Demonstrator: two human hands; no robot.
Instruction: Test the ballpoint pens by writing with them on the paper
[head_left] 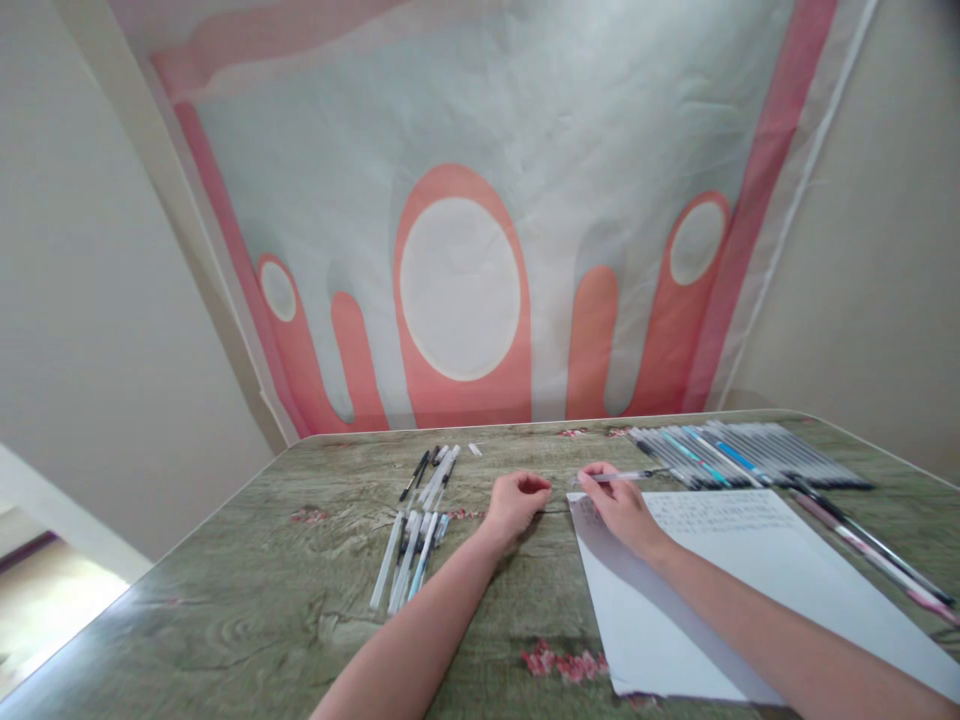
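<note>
My right hand is closed on a pen with a clear barrel, held almost level above the top left corner of a white sheet of paper. Rows of small dark writing run along the sheet's upper part. To the left of the paper, my left hand hovers over or rests on the table with its fingers curled together; what is between them, if anything, I cannot make out. Beside that hand lie a bunch of pen caps and pens and, further back, a smaller group of pens.
Many pens lie side by side at the back right. Longer pens lie along the paper's right edge. A small white piece sits near the back. The wood-patterned table meets a pink-and-grey printed sheet behind.
</note>
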